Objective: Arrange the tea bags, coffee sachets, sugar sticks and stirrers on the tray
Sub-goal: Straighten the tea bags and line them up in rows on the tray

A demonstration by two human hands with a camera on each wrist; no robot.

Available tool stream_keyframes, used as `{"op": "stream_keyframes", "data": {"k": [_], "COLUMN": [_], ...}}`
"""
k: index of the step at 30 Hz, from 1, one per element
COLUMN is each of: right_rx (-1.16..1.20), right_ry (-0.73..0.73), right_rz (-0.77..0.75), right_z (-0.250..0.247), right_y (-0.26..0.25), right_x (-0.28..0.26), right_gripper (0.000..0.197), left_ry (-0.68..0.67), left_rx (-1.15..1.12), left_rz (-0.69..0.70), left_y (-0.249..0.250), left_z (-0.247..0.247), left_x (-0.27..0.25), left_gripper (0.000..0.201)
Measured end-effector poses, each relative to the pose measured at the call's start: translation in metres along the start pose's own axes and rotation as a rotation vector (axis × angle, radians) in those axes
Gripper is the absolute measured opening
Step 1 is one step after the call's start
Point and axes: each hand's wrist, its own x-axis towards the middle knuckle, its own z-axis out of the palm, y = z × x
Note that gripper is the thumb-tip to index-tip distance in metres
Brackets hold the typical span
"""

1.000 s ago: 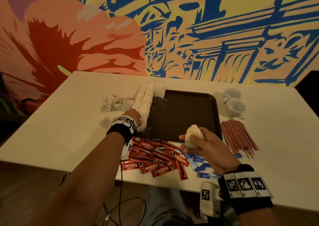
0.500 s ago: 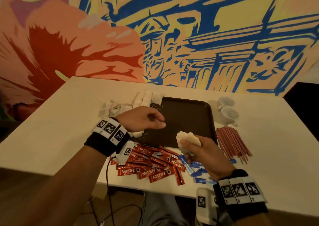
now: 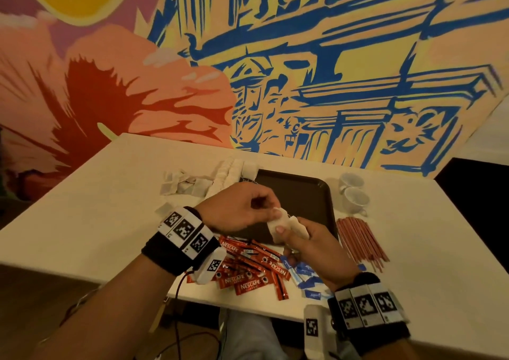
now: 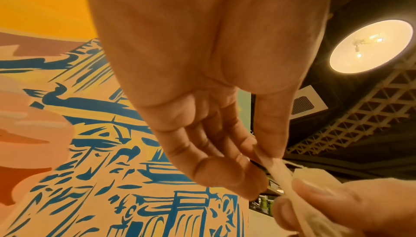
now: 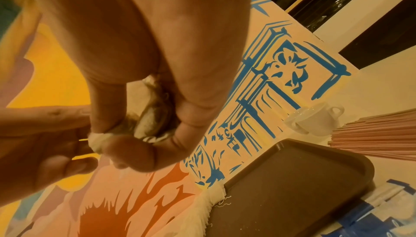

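Observation:
My right hand (image 3: 296,235) grips a small bunch of white tea bags (image 3: 278,226) above the near edge of the dark brown tray (image 3: 303,191). My left hand (image 3: 265,208) pinches one tea bag (image 4: 275,168) at the top of that bunch, thumb against fingertip. A row of tea bags (image 3: 230,171) lies along the tray's left rim. Loose tea bags (image 3: 181,185) lie further left on the white table. Red coffee sachets (image 3: 248,271) are heaped near the front edge, with blue sugar sticks (image 3: 304,274) beside them. Reddish stirrers (image 3: 360,241) lie right of the tray.
Two white cups (image 3: 354,194) stand at the tray's far right corner. A painted mural wall (image 3: 275,70) rises right behind the table. The table's front edge (image 3: 248,307) runs just below the sachets. A cable hangs under my left wrist.
My left hand left the tea bag row, swung right and rose to meet my right hand, and now pinches a bag from the bunch. The right hand lifted slightly.

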Motion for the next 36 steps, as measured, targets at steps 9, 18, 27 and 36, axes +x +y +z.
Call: {"op": "stream_keyframes", "data": {"k": [9, 18, 27, 36], "right_rx": [-0.082, -0.066, 0.024, 0.323], "right_ry": [-0.048, -0.023, 0.088, 0.063], "right_rz": [-0.072, -0.080, 0.143, 0.292], "right_z": [0.007, 0.010, 0.004, 0.003], "right_y": [0.003, 0.003, -0.005, -0.012], "right_x": [0.004, 0.016, 0.041, 0.068], "right_gripper": [0.035, 0.045, 0.045, 0.013], "left_ry": [0.041, 0.106, 0.333, 0.086], "left_rx": [-0.182, -0.101, 0.053, 0.338], "left_rz": [-0.130, -0.138, -0.248, -0.528], "left_y": [0.005, 0.001, -0.056, -0.145], "left_z": [0.001, -0.013, -0.055, -0.022], "left_x": [-0.019, -0.019, 0.009, 0.033], "left_gripper": [0.013, 0.012, 0.016, 0.018]}}
